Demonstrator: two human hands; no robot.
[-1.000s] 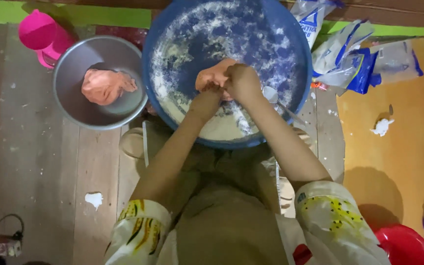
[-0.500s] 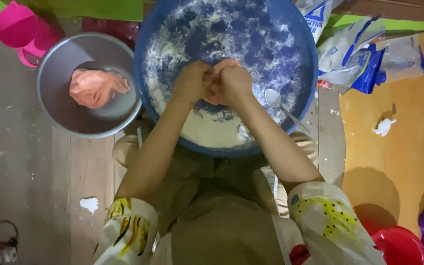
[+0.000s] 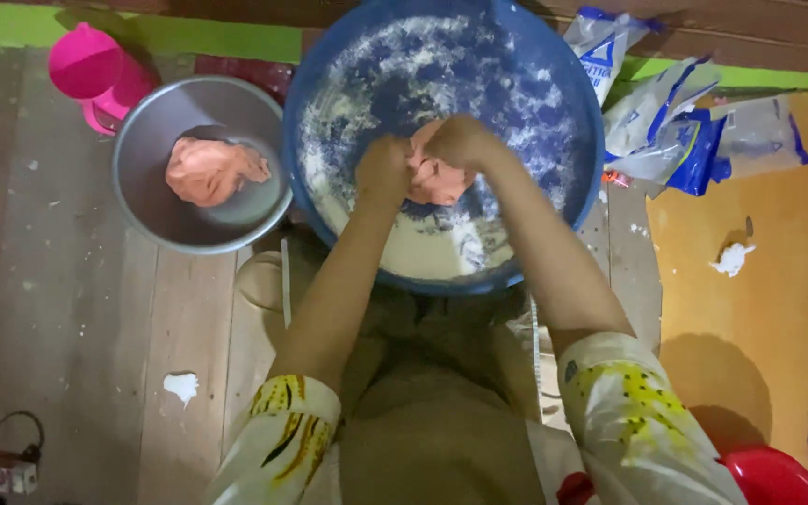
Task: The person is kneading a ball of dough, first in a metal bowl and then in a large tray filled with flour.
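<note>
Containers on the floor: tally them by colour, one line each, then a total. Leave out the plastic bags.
Blue: 1, the big basin where the left hand and right hand press orange dough.
Grey metal: 1, the bowl holding a second dough lump.
Pink: 1, the jug.
Red: 1, a tub at the frame's edge.
Total: 4

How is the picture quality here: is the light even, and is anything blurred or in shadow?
Head view: the light is dim and warm, brightest on the floured blue basin and darker toward the corners. The left hand and right hand look slightly soft around the orange dough. The arms shadow the lap below. The metal bowl shows only weak glare.
</note>
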